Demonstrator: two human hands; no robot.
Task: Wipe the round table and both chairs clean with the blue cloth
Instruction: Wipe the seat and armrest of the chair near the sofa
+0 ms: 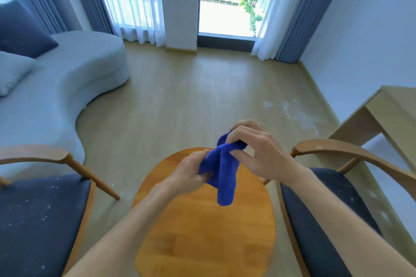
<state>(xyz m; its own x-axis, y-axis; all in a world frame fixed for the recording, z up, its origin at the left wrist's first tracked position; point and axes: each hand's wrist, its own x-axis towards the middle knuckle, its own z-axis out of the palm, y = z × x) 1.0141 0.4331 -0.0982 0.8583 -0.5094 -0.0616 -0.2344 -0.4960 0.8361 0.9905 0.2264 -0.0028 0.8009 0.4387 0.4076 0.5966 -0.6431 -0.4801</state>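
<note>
Both hands pinch the bunched blue cloth at frame centre, left hand low, right hand higher. It hangs above the round table

The round surface is flanked closely by the left chair and the right chair, whose curved wooden armrests rise beside its edges. Open floor is left beyond the far rim, bounded by the sofa to the left and a pale desk to the right.
</note>
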